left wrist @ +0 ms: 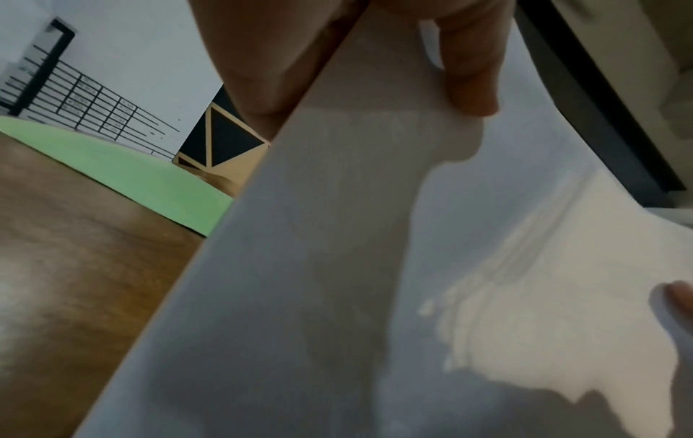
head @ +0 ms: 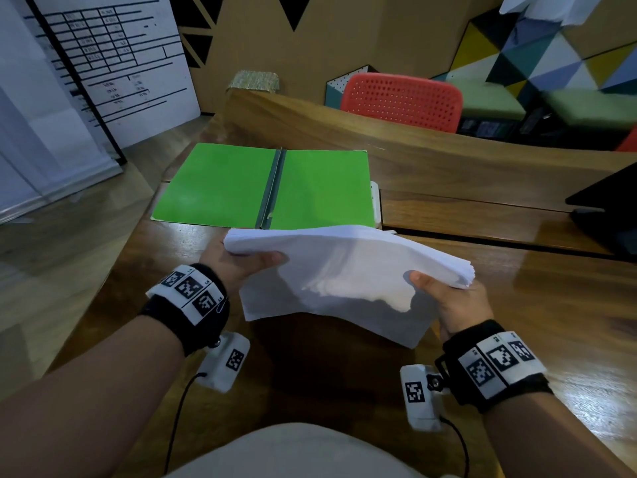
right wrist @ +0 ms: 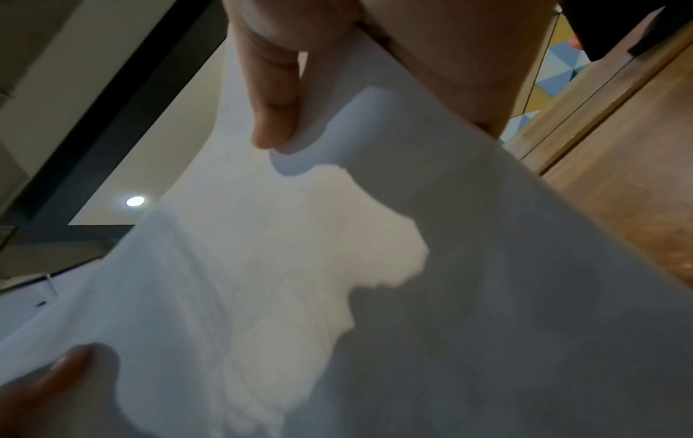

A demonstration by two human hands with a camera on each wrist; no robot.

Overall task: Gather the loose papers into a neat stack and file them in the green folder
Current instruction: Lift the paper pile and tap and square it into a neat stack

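A thick stack of white papers (head: 337,270) is held above the wooden desk (head: 537,305), tilted with its near edge lower. My left hand (head: 241,267) grips its left edge, thumb on top. My right hand (head: 444,298) grips the right edge, thumb on top. The green folder (head: 224,188) lies open and flat on the desk just beyond the stack, a grey spine down its middle. In the left wrist view the papers (left wrist: 375,266) fill the frame under my left hand (left wrist: 431,74), with the folder (left wrist: 124,174) behind. The right wrist view shows the papers (right wrist: 337,266) pinched by my right hand (right wrist: 319,89).
A raised wooden partition (head: 413,132) runs behind the folder. A dark laptop-like object (head: 610,208) sits at the far right of the desk. A red chair (head: 403,98) stands beyond the partition. A white board (head: 96,63) leans at the left, past the desk's edge.
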